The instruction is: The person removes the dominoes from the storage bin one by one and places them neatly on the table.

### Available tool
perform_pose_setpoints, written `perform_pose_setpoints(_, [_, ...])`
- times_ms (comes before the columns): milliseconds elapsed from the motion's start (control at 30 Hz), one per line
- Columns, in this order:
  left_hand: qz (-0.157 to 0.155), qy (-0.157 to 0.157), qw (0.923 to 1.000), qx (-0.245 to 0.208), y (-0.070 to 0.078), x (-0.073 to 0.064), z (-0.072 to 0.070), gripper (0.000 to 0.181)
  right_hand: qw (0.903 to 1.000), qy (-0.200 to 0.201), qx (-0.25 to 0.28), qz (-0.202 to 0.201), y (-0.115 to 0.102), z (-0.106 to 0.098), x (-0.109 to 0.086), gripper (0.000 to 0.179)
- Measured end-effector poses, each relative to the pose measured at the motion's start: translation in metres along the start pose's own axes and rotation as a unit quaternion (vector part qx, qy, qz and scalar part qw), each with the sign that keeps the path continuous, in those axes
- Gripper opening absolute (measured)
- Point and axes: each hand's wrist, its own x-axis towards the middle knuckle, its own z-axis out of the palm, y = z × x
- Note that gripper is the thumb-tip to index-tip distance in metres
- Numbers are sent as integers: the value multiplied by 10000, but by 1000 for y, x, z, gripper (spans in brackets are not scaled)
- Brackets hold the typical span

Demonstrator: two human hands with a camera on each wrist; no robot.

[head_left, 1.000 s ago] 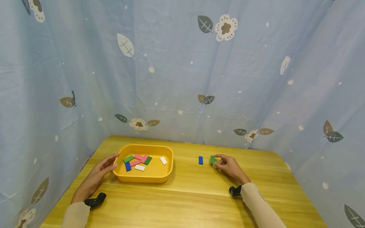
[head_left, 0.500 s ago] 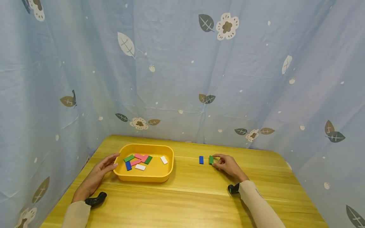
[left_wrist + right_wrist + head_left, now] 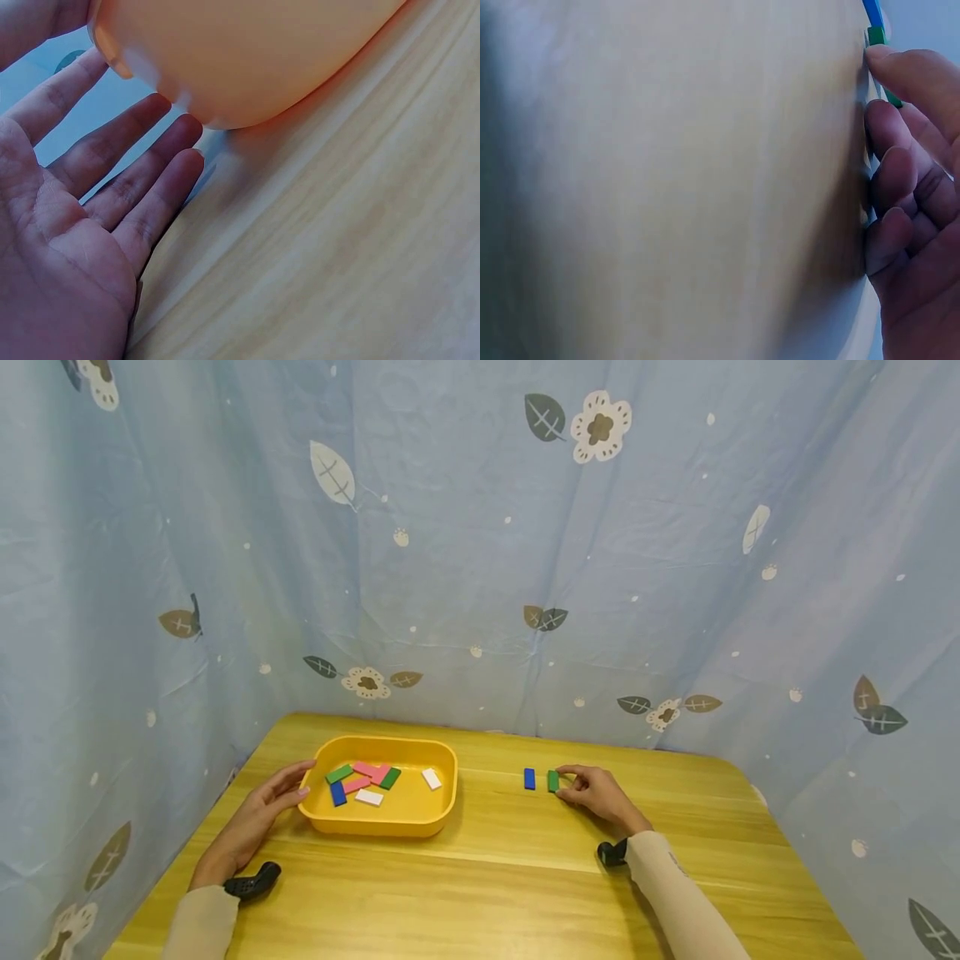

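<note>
On the table's right half, my right hand (image 3: 600,795) holds a small flat green domino block (image 3: 552,781) by its ends between thumb and index finger. Its other fingers curl in near the tabletop in the right wrist view, where the green domino block (image 3: 876,36) shows beside the thumb. A blue domino block (image 3: 529,779) lies just left of it, roughly parallel, with a narrow gap between. At the left end of a yellow plastic tray (image 3: 375,827), my left hand (image 3: 257,814) touches the rim and outer wall with loosely extended fingers, as the left wrist view (image 3: 90,180) shows.
Inside the tray lie several loose blocks: pink (image 3: 356,786), green (image 3: 339,773), blue (image 3: 338,793) and white (image 3: 368,797), some overlapping. The wooden table (image 3: 480,893) ends at a blue patterned curtain (image 3: 465,568) behind and at both sides.
My right hand has slid the green domino block slightly left, closer to the blue one. The left hand stays at the tray, and the tray's blocks lie as before.
</note>
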Motion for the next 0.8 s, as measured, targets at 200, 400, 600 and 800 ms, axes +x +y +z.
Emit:
perform_pose_setpoints(200, [13,5,10000,32,0,-4,0,61,9998,-38,-97,177,0,3,1,47])
perform_pose_setpoints(400, [29,10,10000,-12,1,-4,0,61,9990,155,273,308,1,4,0,56])
perform_pose_setpoints(600, [61,37,10000,59,1,-2,0,61,9937,473,821,595,-4,1,-3,59])
perform_pose_setpoints(800, [142,6,9999,29,0,0,-1,60,9926,591,889,570,-13,-1,1,57])
